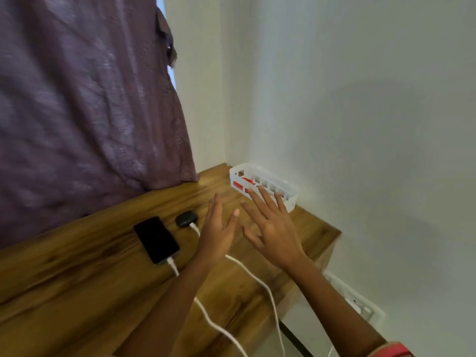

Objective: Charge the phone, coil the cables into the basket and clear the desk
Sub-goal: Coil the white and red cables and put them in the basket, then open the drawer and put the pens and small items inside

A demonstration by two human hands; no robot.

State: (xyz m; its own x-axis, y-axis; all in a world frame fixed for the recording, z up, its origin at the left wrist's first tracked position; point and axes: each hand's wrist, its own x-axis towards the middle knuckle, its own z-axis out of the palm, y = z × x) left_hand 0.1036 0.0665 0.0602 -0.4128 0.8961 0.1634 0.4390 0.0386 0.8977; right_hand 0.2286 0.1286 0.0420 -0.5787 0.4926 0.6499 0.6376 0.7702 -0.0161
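Note:
A black phone (156, 240) lies on the wooden desk (77, 266) with a white cable (213, 323) plugged into its near end. Beside it sits a small black case (186, 218) with a second white cable (260, 282) plugged in. A white slotted basket (268, 182) stands in the desk's far corner against the wall, with a red cable (246, 180) inside. My left hand (217, 230) and my right hand (270, 228) hover above the desk between the case and the basket, fingers straight and spread, holding nothing.
A purple curtain (85, 104) hangs down to the desk's back edge on the left. White walls close the corner. A white wall socket (356, 300) sits low on the right wall, below the desk's right edge. Both white cables run off the desk's near side.

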